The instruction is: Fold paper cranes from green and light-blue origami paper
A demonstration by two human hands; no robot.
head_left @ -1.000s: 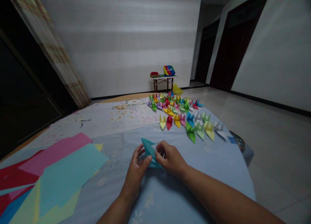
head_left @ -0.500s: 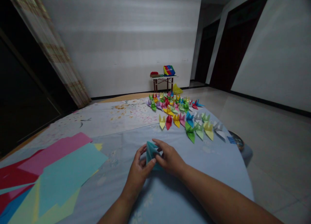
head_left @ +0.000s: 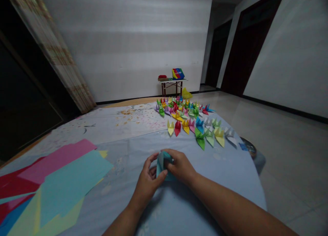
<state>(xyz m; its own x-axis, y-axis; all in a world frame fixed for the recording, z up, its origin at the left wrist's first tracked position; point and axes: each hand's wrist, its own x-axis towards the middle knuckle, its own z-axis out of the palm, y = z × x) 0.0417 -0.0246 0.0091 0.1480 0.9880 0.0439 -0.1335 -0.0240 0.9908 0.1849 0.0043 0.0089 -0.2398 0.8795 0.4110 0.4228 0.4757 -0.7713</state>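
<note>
A partly folded sheet of teal origami paper [head_left: 160, 164] is held between my two hands, just above the blue tablecloth. My left hand [head_left: 148, 176] grips its left side, with the thumb across the near face and the fingers behind. On the right edge, my right hand [head_left: 180, 166] pinches the paper, and some of its fingertips are hidden in the fold. Beyond my hands stand folded paper cranes [head_left: 200, 137] in several colours, with a denser group of cranes [head_left: 176, 108] farther back.
Loose coloured paper sheets [head_left: 74, 174] lie overlapping at the left of the table. The rounded table edge [head_left: 260, 184] runs along the right, with a round container [head_left: 249, 148] beside it, lower down. A small side table [head_left: 173, 81] stands by the wall.
The teal paper's standing flap has spread and turned, so its shape looks wider and less pointed. My right hand has dropped slightly and its fingers have curled in.
</note>
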